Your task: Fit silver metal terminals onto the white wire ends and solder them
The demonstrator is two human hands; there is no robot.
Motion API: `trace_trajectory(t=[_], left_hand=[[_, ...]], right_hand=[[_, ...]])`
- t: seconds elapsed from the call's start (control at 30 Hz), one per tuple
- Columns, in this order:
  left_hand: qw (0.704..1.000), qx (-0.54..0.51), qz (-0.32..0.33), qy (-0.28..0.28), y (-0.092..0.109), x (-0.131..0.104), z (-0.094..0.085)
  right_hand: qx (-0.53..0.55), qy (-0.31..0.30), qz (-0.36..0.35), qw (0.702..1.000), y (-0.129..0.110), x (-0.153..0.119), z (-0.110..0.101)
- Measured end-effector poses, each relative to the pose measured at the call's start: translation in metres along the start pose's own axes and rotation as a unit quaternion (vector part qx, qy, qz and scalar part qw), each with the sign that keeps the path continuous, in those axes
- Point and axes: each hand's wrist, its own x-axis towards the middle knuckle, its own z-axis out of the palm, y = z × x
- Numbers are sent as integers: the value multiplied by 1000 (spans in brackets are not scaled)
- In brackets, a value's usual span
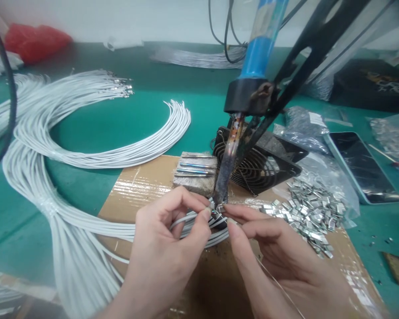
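Observation:
Directly under the dark tip of a clamped soldering iron (231, 155), my left hand (173, 243) pinches the end of a white wire, where a small metal piece shows between the fingertips. More white wires (186, 225) pass behind those fingers. My right hand (272, 252) closes thumb and fingers on a thin solder wire (275, 281), which trails down toward the bottom edge. Its fingertips are close to the iron tip and the left fingertips. Exactly where the solder meets the metal piece is too small to tell.
Bundled white wires (86, 155) curve across the left. A grey block (194, 173) with metal rods sits behind my left hand. Beside the iron is a black fan (262, 164). Small silver metal clips (312, 212) lie on the cardboard (129, 190); a phone (362, 166) is further right.

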Motion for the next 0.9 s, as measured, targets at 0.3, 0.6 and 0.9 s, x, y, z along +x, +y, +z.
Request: trace_trajectory(t=[0.3,0.6,0.9], left_hand=[[1000,21,13,14,5,1,3],[998,19,56,14,-7,-7,0],[1000,6,30,3,-5,-2,0]], right_hand=[[52,-123,-5,991,8,23,-25],[50,-126,-7,991,8,21,-25],[-7,17,-4,1000,-3,-2,2]])
